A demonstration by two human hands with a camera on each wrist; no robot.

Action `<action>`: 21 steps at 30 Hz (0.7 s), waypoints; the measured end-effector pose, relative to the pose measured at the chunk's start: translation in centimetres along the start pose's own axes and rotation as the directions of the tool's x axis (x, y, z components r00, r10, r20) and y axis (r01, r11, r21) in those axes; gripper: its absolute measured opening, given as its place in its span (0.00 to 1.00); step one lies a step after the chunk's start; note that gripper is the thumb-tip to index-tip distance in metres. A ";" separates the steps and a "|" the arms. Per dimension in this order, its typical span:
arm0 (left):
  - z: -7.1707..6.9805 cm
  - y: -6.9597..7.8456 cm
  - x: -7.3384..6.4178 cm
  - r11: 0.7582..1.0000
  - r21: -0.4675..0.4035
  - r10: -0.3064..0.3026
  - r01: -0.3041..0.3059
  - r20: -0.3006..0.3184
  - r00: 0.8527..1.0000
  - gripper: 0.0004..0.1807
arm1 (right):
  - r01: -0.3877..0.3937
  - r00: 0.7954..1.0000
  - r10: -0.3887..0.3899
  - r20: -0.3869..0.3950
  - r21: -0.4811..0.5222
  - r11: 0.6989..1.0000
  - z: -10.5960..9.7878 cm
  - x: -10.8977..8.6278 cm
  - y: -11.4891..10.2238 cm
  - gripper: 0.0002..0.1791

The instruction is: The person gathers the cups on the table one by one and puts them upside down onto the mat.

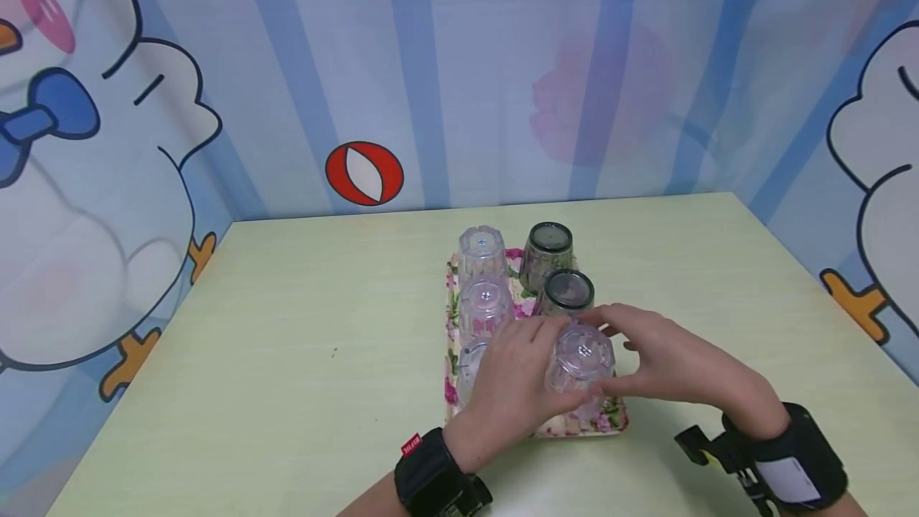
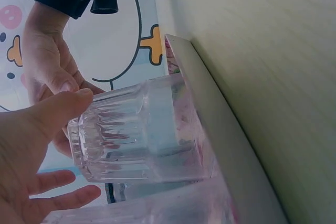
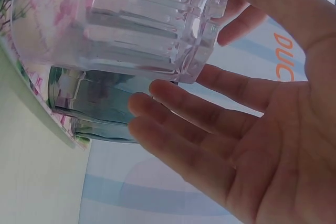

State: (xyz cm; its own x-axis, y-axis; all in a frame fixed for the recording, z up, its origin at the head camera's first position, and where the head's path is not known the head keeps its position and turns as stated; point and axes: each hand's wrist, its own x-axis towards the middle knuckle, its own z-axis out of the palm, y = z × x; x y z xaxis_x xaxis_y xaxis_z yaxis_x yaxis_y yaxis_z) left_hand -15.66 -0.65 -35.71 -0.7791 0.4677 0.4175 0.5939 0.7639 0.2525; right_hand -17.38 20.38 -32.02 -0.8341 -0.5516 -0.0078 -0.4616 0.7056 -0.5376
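An upside-down clear glass (image 1: 583, 357) stands at the front right of a floral tray (image 1: 623, 421), its fluted base upward. My left hand (image 1: 513, 373) is at its left side, the thumb beside the base and the other fingers spread apart in the left wrist view. My right hand (image 1: 660, 353) is around the glass's right side, thumb at the front and fingertips behind. In the right wrist view, the right fingers (image 3: 210, 114) are loosely extended beside the fluted base, not curled round it.
More upturned clear glasses (image 1: 483, 309) line the tray's left side, the nearest partly hidden by my left hand. Two dark-tinted glasses (image 1: 549, 250) stand behind the clear one on the right. The pale table (image 1: 301, 389) meets a blue striped backdrop (image 1: 495, 78).
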 end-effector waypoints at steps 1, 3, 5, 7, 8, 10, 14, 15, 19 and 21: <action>-0.1 0.0 0.0 1.000 -0.003 0.003 -0.003 -0.006 1.000 0.43 | 0.000 1.000 0.000 -0.002 -0.004 1.000 0.0 0.0 0.0 0.41; -0.1 0.0 0.0 1.000 -0.006 0.010 -0.010 -0.019 1.000 0.42 | 0.001 1.000 -0.001 -0.005 -0.012 1.000 -0.1 -0.1 -0.1 0.41; -0.2 0.0 0.0 1.000 -0.012 0.015 -0.016 -0.030 0.999 0.42 | 0.006 1.000 -0.007 -0.012 -0.026 1.000 -0.1 -0.1 -0.2 0.39; -0.3 -0.1 0.1 1.000 -0.020 0.019 -0.020 -0.042 0.999 0.42 | 0.014 1.000 -0.015 -0.024 -0.045 0.999 -0.1 -0.1 -0.2 0.36; -0.4 -0.2 0.1 0.999 -0.029 0.019 -0.021 -0.049 0.999 0.42 | 0.018 0.999 -0.020 -0.031 -0.054 0.998 -0.1 -0.1 -0.2 0.34; -0.6 -0.3 0.1 0.999 -0.046 0.020 -0.023 -0.064 0.998 0.41 | 0.023 0.999 -0.026 -0.048 -0.069 0.997 -0.2 0.0 -0.3 0.31; -1.2 -0.7 0.2 0.996 -0.085 0.011 -0.019 -0.098 0.995 0.37 | 0.013 0.997 -0.018 -0.072 -0.066 0.998 -0.5 0.1 -0.4 0.28; -1.5 -0.8 0.3 0.996 -0.090 0.010 -0.020 -0.109 0.994 0.36 | 0.012 0.997 -0.017 -0.075 -0.064 0.998 -0.6 0.1 -0.4 0.28; -2.5 -1.3 0.8 0.996 -0.089 -0.011 -0.001 -0.142 0.990 0.34 | 0.011 0.995 -0.017 -0.098 -0.060 0.998 -1.0 0.2 -0.5 0.25; -2.9 -1.7 1.0 0.997 -0.082 -0.023 0.011 -0.158 0.987 0.34 | 0.014 0.994 -0.021 -0.110 -0.067 0.998 -1.3 0.3 -0.6 0.24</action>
State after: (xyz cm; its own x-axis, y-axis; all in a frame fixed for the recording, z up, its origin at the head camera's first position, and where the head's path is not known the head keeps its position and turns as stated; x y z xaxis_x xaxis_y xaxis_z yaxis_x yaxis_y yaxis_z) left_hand -16.89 -2.73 -33.17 -0.7513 0.3736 0.5440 0.6001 0.7298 0.3275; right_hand -17.73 20.36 -30.63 -0.8524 -0.5141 0.0959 -0.4921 0.7264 -0.4798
